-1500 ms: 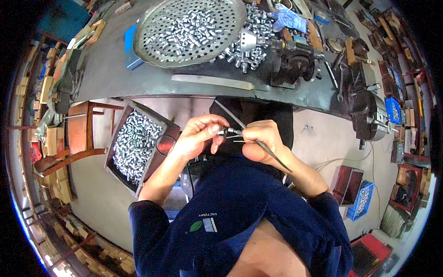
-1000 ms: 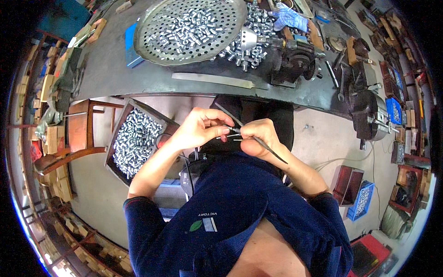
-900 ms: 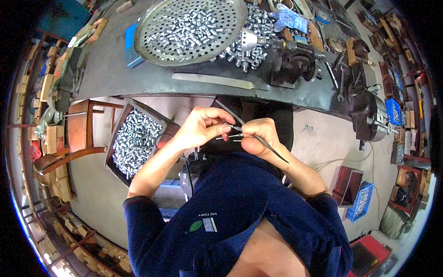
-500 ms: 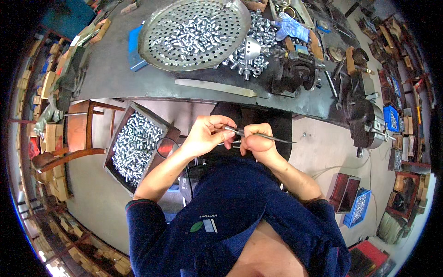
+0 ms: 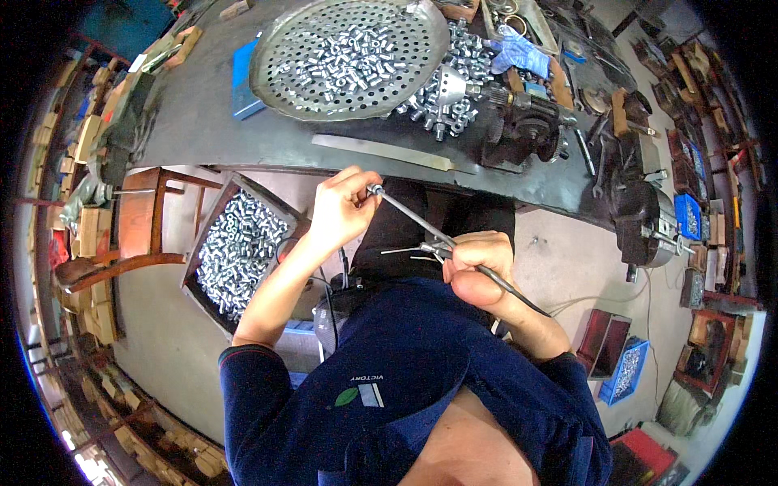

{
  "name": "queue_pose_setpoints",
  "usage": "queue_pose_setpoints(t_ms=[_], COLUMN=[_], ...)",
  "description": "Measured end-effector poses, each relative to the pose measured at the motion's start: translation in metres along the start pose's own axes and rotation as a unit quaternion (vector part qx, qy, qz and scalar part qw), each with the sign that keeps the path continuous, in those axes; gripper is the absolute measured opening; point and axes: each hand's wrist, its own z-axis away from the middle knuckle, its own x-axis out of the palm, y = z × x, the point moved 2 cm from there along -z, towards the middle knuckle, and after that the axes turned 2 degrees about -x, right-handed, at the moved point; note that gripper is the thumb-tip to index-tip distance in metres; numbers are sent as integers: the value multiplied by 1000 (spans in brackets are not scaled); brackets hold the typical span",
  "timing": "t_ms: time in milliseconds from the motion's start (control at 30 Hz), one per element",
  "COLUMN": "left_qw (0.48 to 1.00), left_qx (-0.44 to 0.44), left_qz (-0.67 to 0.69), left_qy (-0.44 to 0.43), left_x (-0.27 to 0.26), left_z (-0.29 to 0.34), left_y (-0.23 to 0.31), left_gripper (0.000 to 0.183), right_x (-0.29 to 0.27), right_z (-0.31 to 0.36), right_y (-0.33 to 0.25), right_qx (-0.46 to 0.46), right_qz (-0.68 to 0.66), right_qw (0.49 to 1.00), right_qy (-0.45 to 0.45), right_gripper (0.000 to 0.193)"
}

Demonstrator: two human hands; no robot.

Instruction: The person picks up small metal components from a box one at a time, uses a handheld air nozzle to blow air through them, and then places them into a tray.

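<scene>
Head view: small metal fitting [image 5: 374, 189] pinched between thumb and fingertips of left hand [image 5: 347, 206], its end exposed at their right side. Slender dark rod [image 5: 417, 219] gripped in closed right hand [image 5: 480, 267], far end brought up to fitting; whether inserted, cannot be told. Thin-pronged metal tool [image 5: 425, 249] held at right fingers too, prongs pointed left. Bin [image 5: 266, 193] filled with similar fittings, placed left of left forearm.

**Partly Hidden**

The left hand [image 5: 344, 209] covers part of a metal piece [image 5: 375, 189] too small for us to identify. The right hand [image 5: 480, 266] hides the middle of a dark rod [image 5: 417, 219]. We partly lose the perforated tray [image 5: 301, 36] at the upper edge.
</scene>
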Motion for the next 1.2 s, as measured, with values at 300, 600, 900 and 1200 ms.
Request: queue_pose_setpoints(t_ms=[300,600,900,1200], left_qw=[992,980,969,892], left_qx=[109,-6,-173,-372], left_qz=[-34,-183,-92,-257], left_qy=[-51,72,150,-10], left_x=[15,-21,-141,-133], left_z=[1,-118,-24,135], left_y=[14,-53,-90,-231], left_gripper=[26,31,25,26], right_x=[11,-12,20,29], right_z=[-19,2,19,6], right_y=[40,24,42,54], right_qx=[8,-2,-66,-87], right_qz=[72,83,170,137], right_qw=[997,991,983,986], right_qy=[-19,102,2,-40], right_gripper=[49,25,59,43])
